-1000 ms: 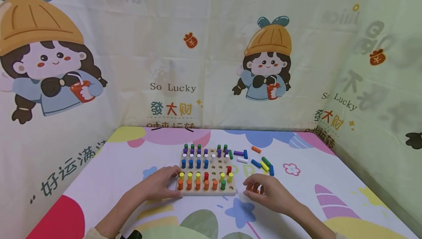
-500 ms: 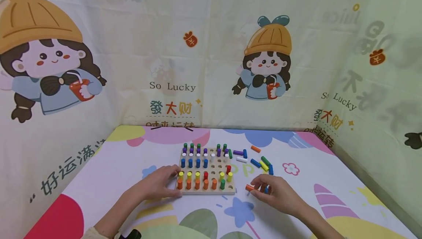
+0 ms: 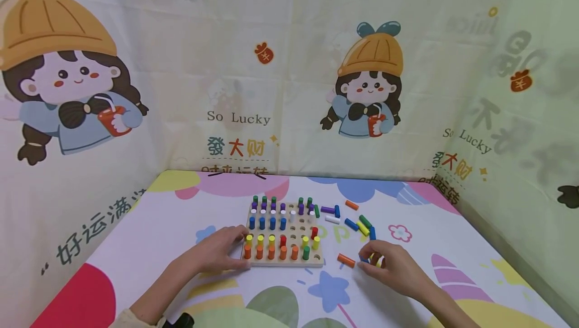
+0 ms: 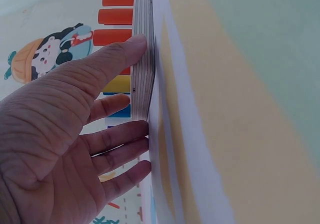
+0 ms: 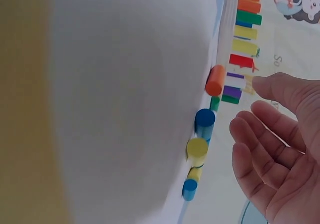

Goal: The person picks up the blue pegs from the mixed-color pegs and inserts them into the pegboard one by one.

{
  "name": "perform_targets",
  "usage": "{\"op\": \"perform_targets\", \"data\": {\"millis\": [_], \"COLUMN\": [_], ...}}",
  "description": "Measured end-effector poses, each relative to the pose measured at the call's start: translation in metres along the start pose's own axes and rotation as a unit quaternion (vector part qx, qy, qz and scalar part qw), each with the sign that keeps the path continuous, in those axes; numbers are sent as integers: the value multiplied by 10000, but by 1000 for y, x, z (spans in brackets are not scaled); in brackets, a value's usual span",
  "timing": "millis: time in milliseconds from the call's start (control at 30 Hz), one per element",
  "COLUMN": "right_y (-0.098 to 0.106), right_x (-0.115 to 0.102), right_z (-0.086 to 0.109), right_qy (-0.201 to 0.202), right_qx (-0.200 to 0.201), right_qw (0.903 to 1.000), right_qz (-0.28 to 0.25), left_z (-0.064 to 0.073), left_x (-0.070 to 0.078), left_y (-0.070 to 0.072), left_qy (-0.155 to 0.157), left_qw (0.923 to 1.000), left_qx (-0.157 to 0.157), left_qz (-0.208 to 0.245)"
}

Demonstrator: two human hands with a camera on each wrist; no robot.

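A wooden pegboard [image 3: 289,264] stands on the table with rows of coloured pegs upright in it, and several holes at its right side are bare. At its front left corner, my left hand [image 3: 219,251] has the thumb against the board's front edge and its fingers, nearly straight, along the side. To the right of the board, my right hand [image 3: 393,267] hovers low with loosely bent fingers and holds nothing. Just left of its fingertips lies an orange peg [image 3: 346,260]. A blue peg [image 5: 205,123] and a yellow peg [image 5: 197,151] lie beside that hand, partly hidden by it in the head view.
Behind the right hand, several loose pegs lie scattered, among them a white peg [image 3: 332,220], a green peg [image 3: 365,221] and an orange peg [image 3: 351,205]. The patterned tabletop [image 3: 172,217] meets printed cloth walls [image 3: 294,152] at the back and sides.
My right hand has shifted to the right, away from the board. The orange peg now lies fully exposed, and blue and yellow pegs show under the fingers. My left hand stays put.
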State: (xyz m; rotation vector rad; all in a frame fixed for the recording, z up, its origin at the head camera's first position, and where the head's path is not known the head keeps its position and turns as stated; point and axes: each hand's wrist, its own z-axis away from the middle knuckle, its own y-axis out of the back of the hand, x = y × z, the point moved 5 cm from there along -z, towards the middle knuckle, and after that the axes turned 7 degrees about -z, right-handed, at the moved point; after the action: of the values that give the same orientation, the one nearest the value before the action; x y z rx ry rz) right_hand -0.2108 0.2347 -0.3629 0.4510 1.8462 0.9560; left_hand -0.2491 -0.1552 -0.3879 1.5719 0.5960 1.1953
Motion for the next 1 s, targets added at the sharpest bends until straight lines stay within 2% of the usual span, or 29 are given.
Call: {"op": "perform_targets", "data": {"millis": [133, 333, 633, 733, 1000], "right_y": [3, 2, 0, -1, -1], "right_x": [5, 13, 19, 20, 21], "right_z": [3, 5, 2, 0, -2], "right_qy": [-114, -700, -1243, -1307, -1068], "right_qx": [9, -133, -181, -225, -329], "right_qw": [9999, 9974, 9918, 9909, 9936], "right_qz": [54, 131, 217, 224, 193], "left_z": [0, 0, 0, -1, -1], "left_x": [0, -2, -1, -2, -3], "left_y": [2, 0, -1, -1, -2], "left_qy": [5, 2, 33, 19, 62], "left_qw": [10000, 10000, 10000, 10000, 10000], "left_qx": [7, 3, -13, -8, -19], "left_qz": [-37, -44, -3, -15, -39]}}
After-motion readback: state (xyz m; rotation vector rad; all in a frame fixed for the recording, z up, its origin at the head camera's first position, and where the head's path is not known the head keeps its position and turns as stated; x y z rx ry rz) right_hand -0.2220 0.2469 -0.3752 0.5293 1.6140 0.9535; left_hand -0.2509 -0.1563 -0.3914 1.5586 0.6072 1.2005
